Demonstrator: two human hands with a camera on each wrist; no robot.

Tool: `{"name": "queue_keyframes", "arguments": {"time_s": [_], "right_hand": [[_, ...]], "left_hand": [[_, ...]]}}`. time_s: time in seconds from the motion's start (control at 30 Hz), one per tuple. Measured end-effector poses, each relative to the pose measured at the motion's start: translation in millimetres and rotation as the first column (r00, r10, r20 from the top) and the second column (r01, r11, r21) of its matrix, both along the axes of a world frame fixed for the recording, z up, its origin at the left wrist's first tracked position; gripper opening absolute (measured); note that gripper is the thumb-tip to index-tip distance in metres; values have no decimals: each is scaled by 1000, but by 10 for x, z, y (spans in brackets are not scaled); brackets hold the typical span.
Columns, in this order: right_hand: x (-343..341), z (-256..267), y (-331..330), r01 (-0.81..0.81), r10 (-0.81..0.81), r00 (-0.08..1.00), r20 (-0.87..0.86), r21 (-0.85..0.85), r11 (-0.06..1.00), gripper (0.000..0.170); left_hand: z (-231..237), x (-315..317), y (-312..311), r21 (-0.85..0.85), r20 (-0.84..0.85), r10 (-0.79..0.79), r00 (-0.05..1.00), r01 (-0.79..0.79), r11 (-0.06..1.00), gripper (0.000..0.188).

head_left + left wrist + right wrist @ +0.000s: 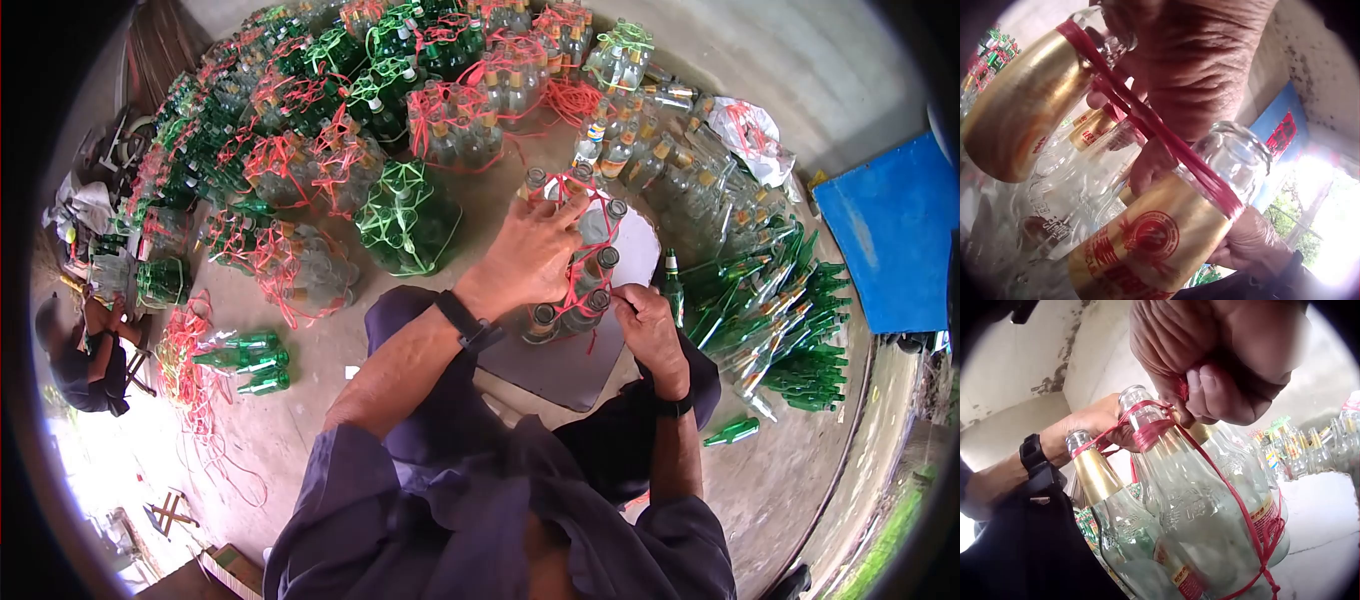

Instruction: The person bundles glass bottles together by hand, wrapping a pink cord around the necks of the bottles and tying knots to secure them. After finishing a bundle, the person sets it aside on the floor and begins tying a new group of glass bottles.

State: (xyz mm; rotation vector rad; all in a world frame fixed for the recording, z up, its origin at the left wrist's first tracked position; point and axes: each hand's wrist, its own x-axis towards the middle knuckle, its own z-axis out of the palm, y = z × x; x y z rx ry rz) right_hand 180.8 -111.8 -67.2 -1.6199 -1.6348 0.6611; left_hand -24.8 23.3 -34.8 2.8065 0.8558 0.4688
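Observation:
A bundle of clear glass bottles (1194,509) with gold neck labels stands upright in front of me, red plastic twine (1166,144) wound round the necks. My left hand (535,250) lies across the top of the bundle, its fingers bent down among the necks on the left side and gripping there. On the opposite side, my right hand (652,328) pinches a red strand close by a bottle neck; in the right wrist view its fingers (1210,394) are curled tightly over that strand. A knotted vertical loop of twine runs down the bottles' side.
A pale board (635,245) lies beneath the bundle. Tied bottle bundles (408,220) fill the far left; loose green bottles (800,340) are heaped at right, before a blue panel (890,230). Loose twine (190,350) and another person (85,360) are at left.

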Motion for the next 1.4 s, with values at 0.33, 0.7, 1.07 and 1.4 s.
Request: {"name": "queue_keyframes", "arguments": {"time_s": [0.33,0.7,1.07,1.4], "right_hand": [[-293,-40,-143,201,-220,917,-332,-91,975,14],[-351,-90,-40,301,-237,312,-920,-141,943,18],[-532,235,211,307,-388,435,-813,-271,912,38],[-872,572,501,242,-329,558,-762,-229,943,33]], "left_hand": [[18,-5,-10,85,-2,5,1000,-5,996,32],[-67,-25,-26,169,137,7,990,-31,985,28],[-15,-245,-78,57,140,29,990,-37,998,21],[44,-548,17,-85,191,160,968,-146,986,29]]}}
